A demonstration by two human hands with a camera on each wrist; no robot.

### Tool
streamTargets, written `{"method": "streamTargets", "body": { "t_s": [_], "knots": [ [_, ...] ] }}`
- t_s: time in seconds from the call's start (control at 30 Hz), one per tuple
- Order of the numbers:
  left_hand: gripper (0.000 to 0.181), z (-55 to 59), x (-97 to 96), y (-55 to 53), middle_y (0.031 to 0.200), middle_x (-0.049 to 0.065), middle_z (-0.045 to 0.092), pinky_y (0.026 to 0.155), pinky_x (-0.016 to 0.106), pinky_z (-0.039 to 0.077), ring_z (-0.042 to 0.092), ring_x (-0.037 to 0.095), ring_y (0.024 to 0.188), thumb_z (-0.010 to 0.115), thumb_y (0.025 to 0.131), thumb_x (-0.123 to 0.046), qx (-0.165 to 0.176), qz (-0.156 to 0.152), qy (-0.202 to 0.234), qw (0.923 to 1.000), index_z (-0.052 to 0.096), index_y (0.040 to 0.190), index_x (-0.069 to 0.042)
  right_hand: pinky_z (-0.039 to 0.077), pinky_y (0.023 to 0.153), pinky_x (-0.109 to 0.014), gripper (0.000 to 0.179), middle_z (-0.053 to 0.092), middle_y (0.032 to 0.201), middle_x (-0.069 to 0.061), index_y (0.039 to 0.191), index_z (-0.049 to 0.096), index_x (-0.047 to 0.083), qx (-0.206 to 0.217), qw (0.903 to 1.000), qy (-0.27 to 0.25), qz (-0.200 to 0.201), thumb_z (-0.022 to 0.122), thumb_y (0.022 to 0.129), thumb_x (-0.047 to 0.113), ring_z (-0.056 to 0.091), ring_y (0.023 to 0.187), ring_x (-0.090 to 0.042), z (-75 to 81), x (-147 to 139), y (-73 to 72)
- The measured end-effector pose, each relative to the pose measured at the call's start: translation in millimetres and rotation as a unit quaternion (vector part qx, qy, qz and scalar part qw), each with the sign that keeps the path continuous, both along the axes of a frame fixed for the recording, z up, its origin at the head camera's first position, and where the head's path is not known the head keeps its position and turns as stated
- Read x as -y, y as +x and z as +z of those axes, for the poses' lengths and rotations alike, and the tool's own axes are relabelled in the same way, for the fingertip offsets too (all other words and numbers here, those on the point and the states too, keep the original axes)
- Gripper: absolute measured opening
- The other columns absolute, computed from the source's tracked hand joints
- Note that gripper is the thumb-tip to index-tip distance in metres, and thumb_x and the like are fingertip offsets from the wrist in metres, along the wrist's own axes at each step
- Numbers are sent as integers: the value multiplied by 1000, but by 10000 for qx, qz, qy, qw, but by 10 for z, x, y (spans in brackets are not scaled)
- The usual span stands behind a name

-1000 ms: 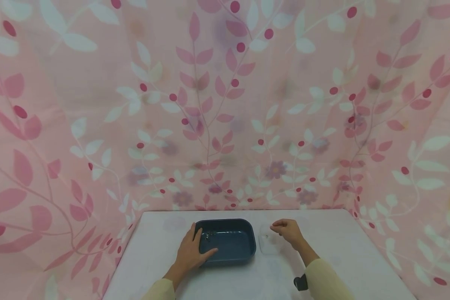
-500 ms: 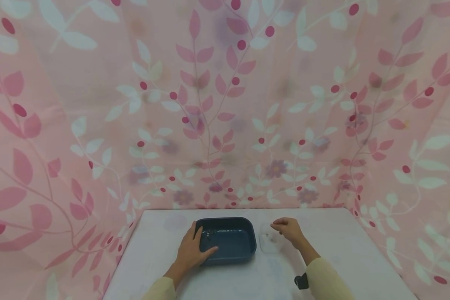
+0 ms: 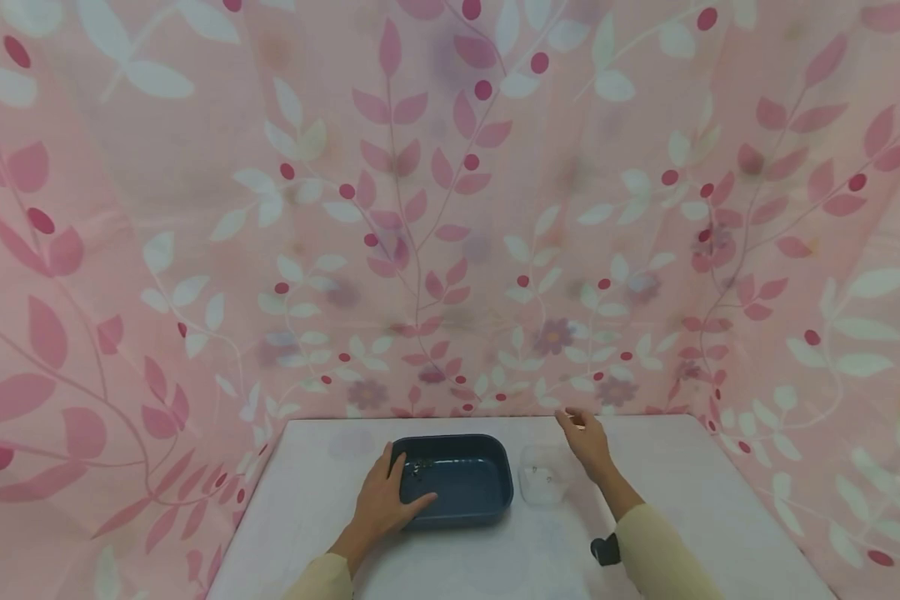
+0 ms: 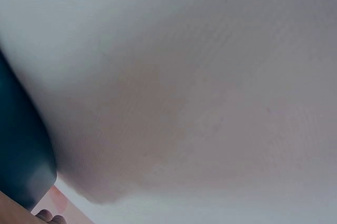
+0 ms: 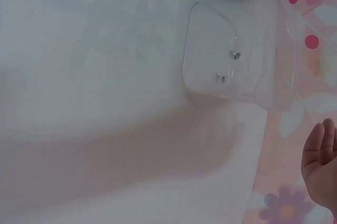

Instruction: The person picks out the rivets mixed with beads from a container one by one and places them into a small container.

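My left hand [image 3: 382, 500] rests spread on the left side of a dark blue rectangular dish [image 3: 461, 520], thumb reaching over its near rim. Several small dark and shiny pieces [image 3: 417, 471] lie in the dish's left part. To the right stands a clear plastic tub [image 3: 531, 498]; the right wrist view shows small silvery metal pieces [image 5: 235, 54], screw-like, on its bottom. My right hand [image 3: 587, 442] is raised behind and right of the tub, fingers loosely bent with nothing visible in them. In the right wrist view its fingers [image 5: 315, 142] stand apart from the tub.
A white-covered table [image 3: 307, 467] carries the dish and tub. Pink cloth [image 3: 450, 250] with a leaf and flower print hangs along its back and sides. A small black piece [image 3: 606, 550] sits by my right sleeve.
My right hand, held over the tub with fingertips together, has lifted up and away toward the back, its fingers loosening. More small pieces show in the tub. My left hand stays in place.
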State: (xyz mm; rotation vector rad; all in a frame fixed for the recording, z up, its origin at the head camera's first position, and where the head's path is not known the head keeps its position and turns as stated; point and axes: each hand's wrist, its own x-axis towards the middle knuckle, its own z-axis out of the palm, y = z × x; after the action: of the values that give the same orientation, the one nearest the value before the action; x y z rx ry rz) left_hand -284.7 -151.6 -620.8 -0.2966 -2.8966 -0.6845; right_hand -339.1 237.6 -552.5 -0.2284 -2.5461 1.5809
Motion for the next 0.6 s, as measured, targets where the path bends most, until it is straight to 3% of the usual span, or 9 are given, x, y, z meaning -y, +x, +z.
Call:
{"method": "streamTargets", "body": {
  "t_s": [0.2, 0.33, 0.43, 0.53, 0.6],
  "knots": [
    [109, -31, -3, 3, 162, 20, 23, 113, 59, 32, 33, 40, 144, 61, 75, -80, -70, -16, 34, 10000, 40, 149, -3, 39, 101, -64, 76, 32, 150, -27, 149, 36, 4, -528, 9918, 1164, -24, 55, 96, 55, 43, 129, -47, 111, 5, -27],
    [108, -20, -11, 25, 160, 21, 26, 112, 60, 33, 35, 41, 142, 62, 75, -78, -180, -36, 57, 9998, 42, 147, -1, 28, 102, -75, 79, 25, 154, -28, 151, 34, 5, -824, 9704, 2270, -56, 55, 94, 56, 38, 131, -52, 105, -65, -32],
    [107, 3, -15, 37, 160, 22, 26, 111, 60, 33, 36, 42, 141, 63, 76, -78, -208, -58, 74, 9997, 42, 147, 0, 24, 102, -76, 81, 17, 159, -29, 152, 32, 7, -1014, 9514, 2908, 68, 56, 92, 57, 35, 134, -55, 92, -134, -19],
    [106, 29, -17, 36, 160, 23, 26, 111, 61, 33, 36, 43, 141, 63, 76, -76, -192, -91, 76, 9997, 42, 147, 1, 23, 106, -74, 82, 10, 162, -27, 153, 30, 11, -1096, 9357, 3346, 235, 57, 91, 57, 30, 137, -55, 76, -195, -3],
    [106, 38, -18, 28, 160, 23, 25, 111, 61, 33, 35, 43, 141, 64, 76, -76, -171, -102, 58, 9998, 42, 147, 0, 22, 107, -73, 83, 7, 162, -27, 154, 29, 12, -1132, 9304, 3472, 316, 57, 91, 58, 27, 138, -55, 65, -223, 7]
  ]
}}
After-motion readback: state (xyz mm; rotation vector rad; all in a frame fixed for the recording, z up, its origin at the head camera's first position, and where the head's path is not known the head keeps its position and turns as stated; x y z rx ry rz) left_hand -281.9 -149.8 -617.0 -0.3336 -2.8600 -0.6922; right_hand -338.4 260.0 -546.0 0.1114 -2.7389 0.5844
